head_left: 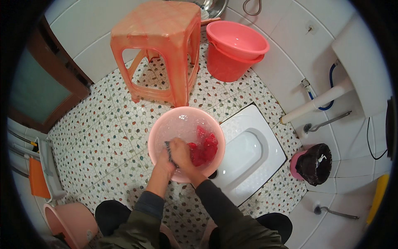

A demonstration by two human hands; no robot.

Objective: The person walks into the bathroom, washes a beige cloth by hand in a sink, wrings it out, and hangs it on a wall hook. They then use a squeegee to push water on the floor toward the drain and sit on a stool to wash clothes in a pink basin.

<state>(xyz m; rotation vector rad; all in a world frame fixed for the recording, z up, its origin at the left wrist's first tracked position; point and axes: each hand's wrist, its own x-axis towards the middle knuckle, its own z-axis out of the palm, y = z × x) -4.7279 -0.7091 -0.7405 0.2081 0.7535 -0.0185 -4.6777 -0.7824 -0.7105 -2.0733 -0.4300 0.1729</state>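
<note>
In front of me a round pink basin (219,128) stands on the floor with soapy, bubbly water in it. A wet red cloth (206,150) lies bunched in the water on the right side. Over the basin's left half, my left hand (165,159) and my right hand (181,152) are pressed together, both closed. Between them shows a strip of dark grey cloth (168,150); the rest of it is hidden by the hands, so its kind cannot be made out. My right hand is just left of the red cloth.
An orange plastic stool (159,25) and a red bucket (226,62) with a pink basin (238,37) on it stand beyond. To the right are a white squat toilet (248,166) and a lined bin (317,166). A pink bucket (76,222) sits lower left.
</note>
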